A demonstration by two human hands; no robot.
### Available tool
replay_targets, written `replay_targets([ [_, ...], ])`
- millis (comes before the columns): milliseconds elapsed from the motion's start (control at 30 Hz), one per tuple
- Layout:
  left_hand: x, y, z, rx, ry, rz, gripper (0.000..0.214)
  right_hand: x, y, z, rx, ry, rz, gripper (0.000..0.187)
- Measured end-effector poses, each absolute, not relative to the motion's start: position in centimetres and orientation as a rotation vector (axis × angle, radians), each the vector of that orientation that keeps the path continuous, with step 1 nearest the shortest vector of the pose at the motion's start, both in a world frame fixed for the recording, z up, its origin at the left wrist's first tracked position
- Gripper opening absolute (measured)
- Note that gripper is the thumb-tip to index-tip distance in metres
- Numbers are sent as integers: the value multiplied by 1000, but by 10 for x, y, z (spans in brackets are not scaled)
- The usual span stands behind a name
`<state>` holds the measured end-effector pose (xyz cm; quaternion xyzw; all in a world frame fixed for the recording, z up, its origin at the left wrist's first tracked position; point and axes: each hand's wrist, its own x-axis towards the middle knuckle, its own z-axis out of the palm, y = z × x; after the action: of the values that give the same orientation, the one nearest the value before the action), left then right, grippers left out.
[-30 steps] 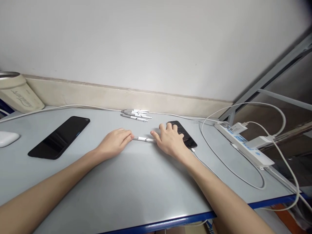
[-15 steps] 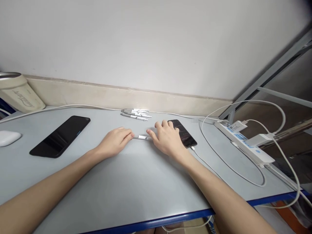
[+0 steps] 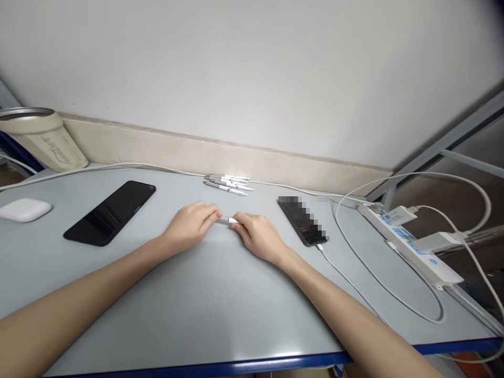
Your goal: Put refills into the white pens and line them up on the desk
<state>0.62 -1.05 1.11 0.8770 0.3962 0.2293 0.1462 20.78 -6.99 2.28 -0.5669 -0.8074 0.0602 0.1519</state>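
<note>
Grey paint covers the top of the bench (image 3: 185, 310), which has a blue edge along the bottom of the frame, and both forearms reach in over it from the lower corners. Near the middle of the frame, the left hand (image 3: 191, 227) and the right hand (image 3: 258, 238) meet around a slim white-and-grey pen (image 3: 227, 221), which lies roughly level with the bench. The right hand's grip is closed, with its fingertips (image 3: 238, 227) pinched on the pen's white end. The left hand's fingertips (image 3: 216, 216) reach the grey end, but the view here is poor and the pen is small, so I can't tell whether that grip is clamped on it or only touching.

Just right of the right hand, a black phone (image 3: 302, 220) lies at a slant with its screen pixelated; a white cable (image 3: 346, 281) runs from its lower end toward the bottom right. Behind the hands, a small bunch of similar pens (image 3: 227, 185) lies near the wall's cream skirting (image 3: 220, 157). Toward the left are a larger black phone (image 3: 110, 212), face up, and a white earbud case (image 3: 25, 210) at the far left. A cream tumbler (image 3: 41, 139) leans in the upper left. On the right sits a white power strip (image 3: 409, 244), with a white charger (image 3: 399, 215) plugged in and looping cables around it.
</note>
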Motion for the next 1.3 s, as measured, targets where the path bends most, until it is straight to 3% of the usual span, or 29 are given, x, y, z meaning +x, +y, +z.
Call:
replay_targets([
  [233,6,-9,13,2540,982,731,24,204,-67,21,-1656,-2305,155,26],
  [367,7,-10,12,2517,1060,637,34,204,-66,20,-1659,-2330,127,26],
  [567,10,-12,13,2507,1014,679,26,206,-67,18,-1696,-2300,114,26],
  [1300,12,-11,13,2563,996,616,30,202,-67,16,-1703,-2200,146,34],
])
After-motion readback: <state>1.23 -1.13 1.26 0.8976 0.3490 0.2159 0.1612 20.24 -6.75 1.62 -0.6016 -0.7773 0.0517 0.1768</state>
